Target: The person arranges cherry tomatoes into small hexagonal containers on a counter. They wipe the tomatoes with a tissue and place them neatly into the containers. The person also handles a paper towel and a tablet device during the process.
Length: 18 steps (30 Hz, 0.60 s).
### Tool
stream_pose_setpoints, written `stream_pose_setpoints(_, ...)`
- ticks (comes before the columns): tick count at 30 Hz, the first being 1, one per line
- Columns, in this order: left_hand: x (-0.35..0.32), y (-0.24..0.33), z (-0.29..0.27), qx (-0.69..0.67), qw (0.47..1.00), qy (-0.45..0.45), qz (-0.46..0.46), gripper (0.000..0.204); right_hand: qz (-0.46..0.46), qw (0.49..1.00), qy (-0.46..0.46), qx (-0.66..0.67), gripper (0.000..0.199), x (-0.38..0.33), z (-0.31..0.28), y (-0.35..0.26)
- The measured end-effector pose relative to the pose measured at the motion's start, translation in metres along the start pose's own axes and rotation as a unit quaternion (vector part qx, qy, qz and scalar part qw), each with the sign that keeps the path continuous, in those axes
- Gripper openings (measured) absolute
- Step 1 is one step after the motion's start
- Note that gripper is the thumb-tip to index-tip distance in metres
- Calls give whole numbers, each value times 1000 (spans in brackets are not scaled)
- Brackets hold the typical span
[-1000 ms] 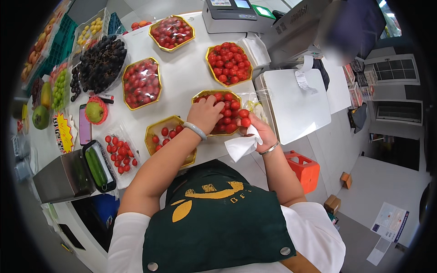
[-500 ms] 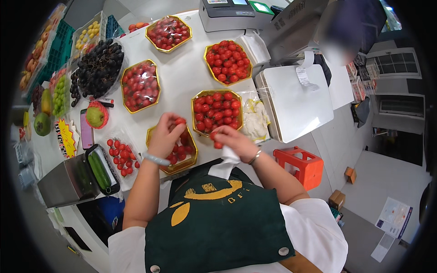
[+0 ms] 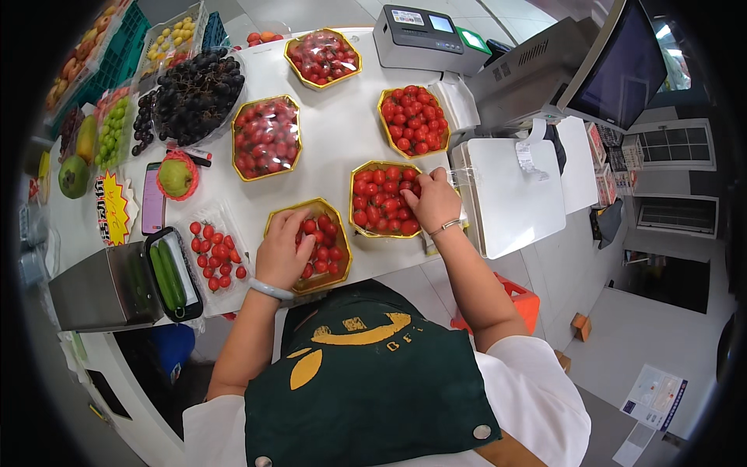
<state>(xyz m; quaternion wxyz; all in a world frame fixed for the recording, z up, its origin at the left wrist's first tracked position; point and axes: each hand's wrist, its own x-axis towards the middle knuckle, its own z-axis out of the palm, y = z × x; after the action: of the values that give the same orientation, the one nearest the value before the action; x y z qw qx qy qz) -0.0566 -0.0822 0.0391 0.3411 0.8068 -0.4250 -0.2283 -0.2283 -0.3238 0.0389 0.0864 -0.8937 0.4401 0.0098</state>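
Observation:
My left hand [image 3: 282,247] reaches over the left side of the near gold-rimmed box [image 3: 340,274], its thumb and fingers spread beside the cherry tomatoes [image 3: 325,247] inside. Just right of it stands a fuller gold-rimmed box [image 3: 354,220] heaped with cherry tomatoes [image 3: 383,201]. At that box's right edge, my right hand [image 3: 436,200] has its thumb and fingers closed around a cherry tomato, mostly hidden by the fingers. Left of the near box, a clear plastic tray [image 3: 238,279] holds loose cherry tomatoes [image 3: 218,257].
Film-covered tomato boxes [image 3: 267,138] and another open box [image 3: 414,121] stand farther back. A white flat-topped device [image 3: 513,202] is on the right. Left are black grapes [image 3: 198,97], a fruit in pink netting [image 3: 177,177], a phone [image 3: 154,204] and cucumbers [image 3: 167,272].
My right hand has moved right and away from me, from between the two boxes onto the fuller box. The white tissue no longer shows. My left hand has lowered into the near box.

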Motion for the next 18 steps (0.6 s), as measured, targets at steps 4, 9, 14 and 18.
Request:
stream_pose_setpoints(4, 8, 4, 6, -24, 998, 10, 58, 38, -33, 994, 21, 107, 25, -5, 2, -2)
stream_pose_setpoints(9, 25, 48, 13, -223, 971, -82, 20, 36, 193, 634, -240, 710, 25, -25, -19, -16)
stream_pose_setpoints(14, 31, 75, 40, -434, 892, -121, 41, 33, 181, 523, -338, 761, 24, -56, -17, -16)
stream_pose_setpoints(18, 23, 66, 44, -433, 895, -110, -14, 18, 52, 761, -236, 603, 20, -59, -9, 2)
